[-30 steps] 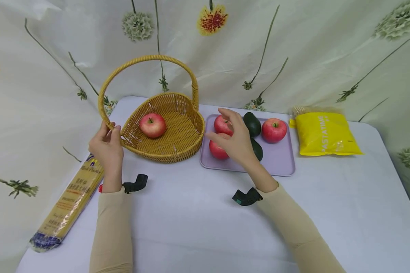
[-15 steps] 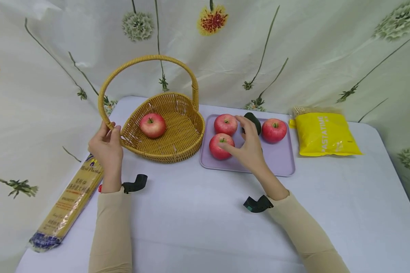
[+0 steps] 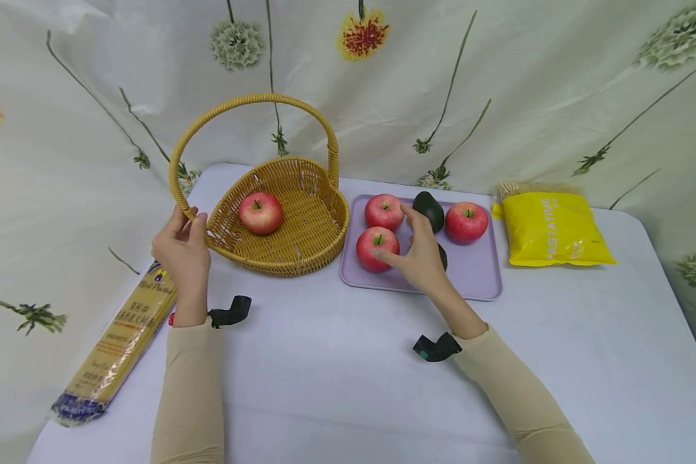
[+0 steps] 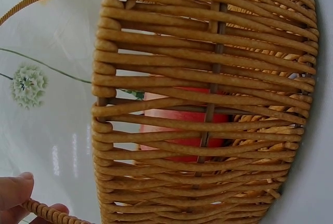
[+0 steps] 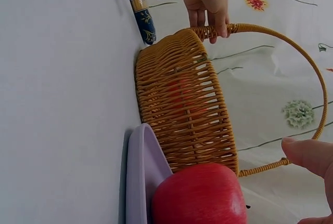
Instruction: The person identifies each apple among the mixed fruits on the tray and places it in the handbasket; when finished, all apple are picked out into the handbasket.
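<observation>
My left hand (image 3: 182, 254) pinches the wicker basket's handle (image 3: 255, 98) at its lower left end, between thumb and fingers. Inside the basket (image 3: 292, 263) sits one red apple (image 3: 261, 212), also visible through the weave in the left wrist view. My right hand (image 3: 422, 261) is over the lilac tray (image 3: 475, 280), its fingers and thumb apart. Its thumb overlaps the front left apple (image 3: 369, 246); in the right wrist view the thumb (image 5: 307, 154) is apart from the apple (image 5: 200, 198). Behind are another apple (image 3: 384, 211) and an avocado (image 3: 429, 209).
A third tray apple (image 3: 466, 222) lies to the right, and a second avocado (image 3: 443, 256) is mostly hidden behind my right hand. A yellow pasta bag (image 3: 551, 229) lies right of the tray. A long spaghetti pack (image 3: 118, 341) lies at the left table edge.
My right hand has shifted right and slightly toward me, uncovering the two left apples; over the last half second it barely moves. My left hand keeps its grip on the handle.
</observation>
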`<state>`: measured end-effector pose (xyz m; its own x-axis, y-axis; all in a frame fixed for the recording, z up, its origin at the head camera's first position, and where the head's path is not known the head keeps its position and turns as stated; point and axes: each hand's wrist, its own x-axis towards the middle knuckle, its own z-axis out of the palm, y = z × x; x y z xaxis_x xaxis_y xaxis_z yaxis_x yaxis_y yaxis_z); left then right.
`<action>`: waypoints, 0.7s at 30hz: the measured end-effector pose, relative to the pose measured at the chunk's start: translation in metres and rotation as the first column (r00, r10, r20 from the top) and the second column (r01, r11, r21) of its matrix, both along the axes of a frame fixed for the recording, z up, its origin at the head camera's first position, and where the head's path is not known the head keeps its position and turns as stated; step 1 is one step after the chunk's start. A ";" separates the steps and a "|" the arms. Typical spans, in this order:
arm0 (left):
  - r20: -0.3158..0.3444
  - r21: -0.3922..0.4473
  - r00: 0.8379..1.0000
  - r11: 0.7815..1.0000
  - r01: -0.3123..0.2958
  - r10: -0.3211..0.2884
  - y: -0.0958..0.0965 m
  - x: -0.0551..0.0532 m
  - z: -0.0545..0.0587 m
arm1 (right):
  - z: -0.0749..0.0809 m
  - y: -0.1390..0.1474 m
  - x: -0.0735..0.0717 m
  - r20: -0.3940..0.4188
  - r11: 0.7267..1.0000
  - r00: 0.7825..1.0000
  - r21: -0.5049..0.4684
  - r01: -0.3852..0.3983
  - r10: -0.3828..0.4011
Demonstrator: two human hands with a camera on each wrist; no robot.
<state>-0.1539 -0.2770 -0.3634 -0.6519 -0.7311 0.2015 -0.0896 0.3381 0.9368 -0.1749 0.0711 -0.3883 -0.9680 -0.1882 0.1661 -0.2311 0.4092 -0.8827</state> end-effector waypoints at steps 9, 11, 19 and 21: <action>0.017 0.018 1.000 1.000 -0.001 0.000 0.000 0.000 0.001 | -0.010 -0.004 -0.001 0.026 1.000 1.000 0.024 -0.013 0.013; 0.015 0.022 1.000 1.000 -0.002 0.002 0.000 0.000 0.001 | -0.011 -0.005 -0.001 0.028 1.000 0.999 0.024 -0.018 0.017; 0.003 -0.019 1.000 1.000 -0.002 0.002 0.000 0.000 0.000 | -0.014 -0.007 -0.001 0.037 0.998 0.999 0.058 -0.018 0.016; -0.002 -0.019 1.000 1.000 -0.005 0.005 0.000 0.000 -0.001 | -0.015 -0.007 -0.001 0.047 0.998 0.999 0.062 -0.019 0.016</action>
